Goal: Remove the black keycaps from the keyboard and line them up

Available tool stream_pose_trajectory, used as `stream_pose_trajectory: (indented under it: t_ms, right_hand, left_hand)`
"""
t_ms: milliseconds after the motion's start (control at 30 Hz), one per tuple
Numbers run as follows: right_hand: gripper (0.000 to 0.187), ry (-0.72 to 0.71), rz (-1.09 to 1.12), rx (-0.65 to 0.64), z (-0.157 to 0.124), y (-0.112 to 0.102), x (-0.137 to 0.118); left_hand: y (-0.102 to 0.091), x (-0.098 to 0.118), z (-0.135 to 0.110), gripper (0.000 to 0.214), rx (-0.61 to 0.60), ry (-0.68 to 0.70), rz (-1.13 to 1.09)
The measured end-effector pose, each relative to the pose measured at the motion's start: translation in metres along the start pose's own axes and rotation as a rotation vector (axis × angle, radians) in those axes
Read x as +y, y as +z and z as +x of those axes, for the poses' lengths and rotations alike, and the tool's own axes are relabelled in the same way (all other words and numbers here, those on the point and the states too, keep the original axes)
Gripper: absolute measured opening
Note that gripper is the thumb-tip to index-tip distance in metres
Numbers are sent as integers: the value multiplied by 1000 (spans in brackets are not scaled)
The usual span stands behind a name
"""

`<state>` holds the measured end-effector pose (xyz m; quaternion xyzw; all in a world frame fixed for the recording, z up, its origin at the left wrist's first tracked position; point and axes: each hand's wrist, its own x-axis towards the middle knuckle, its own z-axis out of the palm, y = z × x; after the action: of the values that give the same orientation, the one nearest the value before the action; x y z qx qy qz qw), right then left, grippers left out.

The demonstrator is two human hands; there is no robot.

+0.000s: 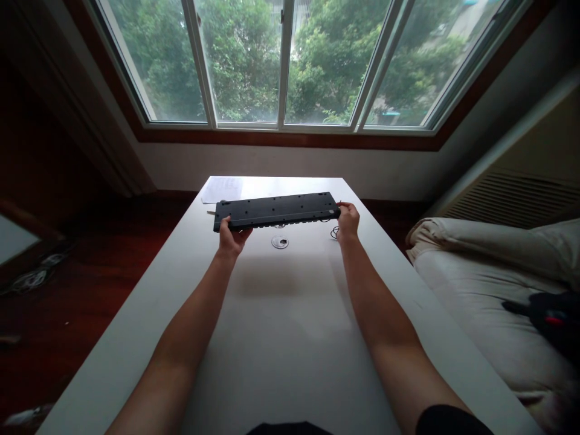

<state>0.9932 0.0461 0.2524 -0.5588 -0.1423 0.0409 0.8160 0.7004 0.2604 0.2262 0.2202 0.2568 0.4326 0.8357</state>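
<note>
A black keyboard (277,210) is held up above the white table (290,350), its underside with small screw holes turned toward me. Keycaps show along its lower edge. My left hand (231,238) grips the left end, thumb on the underside and fingers beneath the edge. At the right end my right hand (348,219) is closed on the corner. Part of a dark cable (335,232) shows beside the right hand. A round grommet (280,242) sits in the tabletop below the keyboard.
A sheet of paper (221,190) lies at the table's far left corner. Beyond the table is a window (283,66). On the right stands a bed or couch with pale covers (471,284) and a dark item on it. Cables (34,278) lie on the left floor.
</note>
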Motion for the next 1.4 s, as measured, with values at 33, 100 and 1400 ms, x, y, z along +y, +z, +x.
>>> stream_pose_trajectory:
  t_ms: [33, 100, 1400]
  right_hand:
    - [8, -95, -99, 47, -5, 1, -8]
    - [15, -330, -273, 124, -17, 4, -26]
    - [90, -825, -1163, -1234, -84, 133, -29]
  left_hand:
    - [2, 0, 1, 30, 24, -4, -5]
    - [4, 2, 2, 33, 52, -4, -11]
    - [22, 14, -12, 39, 71, 4, 115]
